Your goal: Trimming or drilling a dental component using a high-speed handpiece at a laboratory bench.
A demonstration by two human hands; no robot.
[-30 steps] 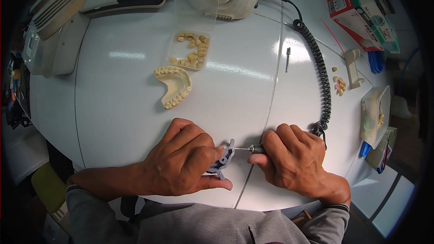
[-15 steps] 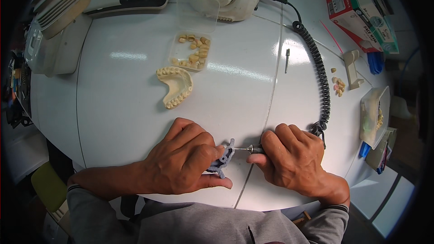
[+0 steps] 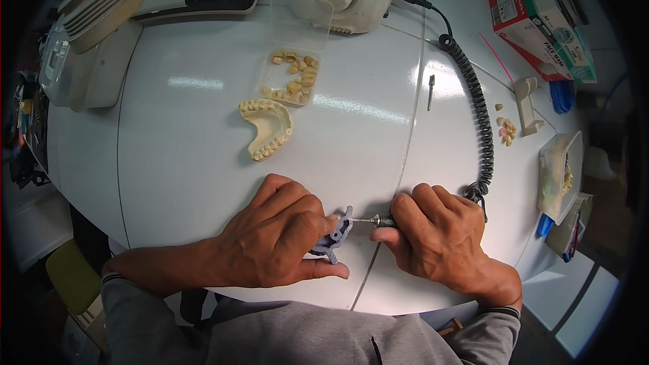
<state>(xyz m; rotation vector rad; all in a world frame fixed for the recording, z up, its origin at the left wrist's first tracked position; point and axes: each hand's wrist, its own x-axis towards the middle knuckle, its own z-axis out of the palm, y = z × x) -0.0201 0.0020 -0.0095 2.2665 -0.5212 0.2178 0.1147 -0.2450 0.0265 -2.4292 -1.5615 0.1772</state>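
My left hand [image 3: 280, 233] pinches a grey-blue, openwork dental framework [image 3: 332, 240] with curved arms, close to the table's near edge. Its fingers cover the left part of the piece. In my right hand [image 3: 439, 233] is a dark rotary handpiece [image 3: 385, 221], gripped with the fingers curled round it. From its metal nose a thin bur [image 3: 362, 220] points left and reaches the upper right arm of the framework; whether it touches is too small to tell. Beyond my left hand lies a cream dental model [image 3: 282, 136], a horseshoe-shaped arch with teeth.
A clear lidded box [image 3: 313, 98] holds several tooth-coloured crowns. Behind it stands a white control unit [image 3: 365, 10], its coiled black cord [image 3: 481, 108] running down the right side. A loose bur [image 3: 431, 92], small crowns [image 3: 506, 133], cartons [image 3: 534, 20] and a plastic tub [image 3: 551, 169] lie right.
The view has shifted slightly, so the model and crown box appear a little further right. Both hands keep their grips, with the bur still at the framework's upper arm.
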